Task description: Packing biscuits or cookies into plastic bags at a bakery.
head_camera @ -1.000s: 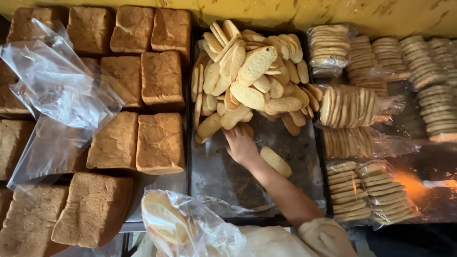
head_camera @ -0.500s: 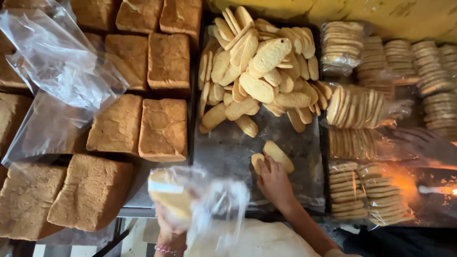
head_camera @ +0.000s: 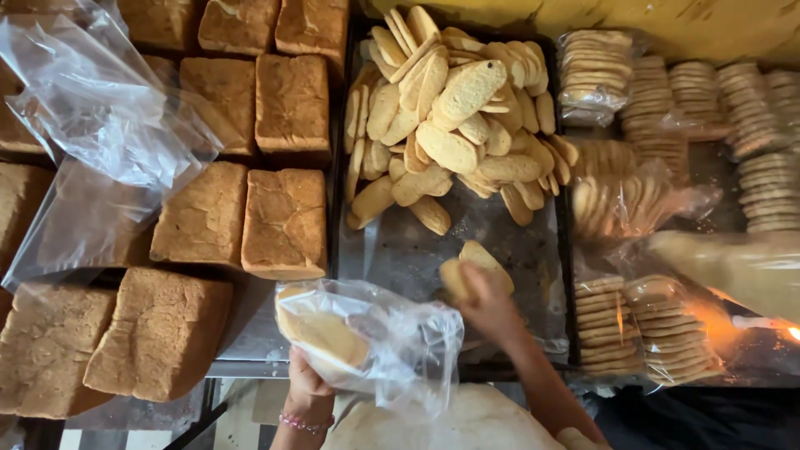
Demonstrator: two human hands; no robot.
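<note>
Right hand [head_camera: 492, 308] pinches two rusks [head_camera: 467, 271]; left hand [head_camera: 308, 387] grips the floppy bag [head_camera: 375, 342] at nine o'clock, whose mouth could sag so they snag

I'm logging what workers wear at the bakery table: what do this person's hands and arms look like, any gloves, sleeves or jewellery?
Both hands are bare, no gloves. The left hand has a thin pink beaded bracelet at the wrist. The right hand and its forearm show no sleeve, watch or bracelet. No rings can be made out.

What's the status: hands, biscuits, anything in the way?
Left hand holds clear bag, biscuits inside. Right hand grips two oval biscuits above the metal tray. Nothing between hand and bag.
</note>
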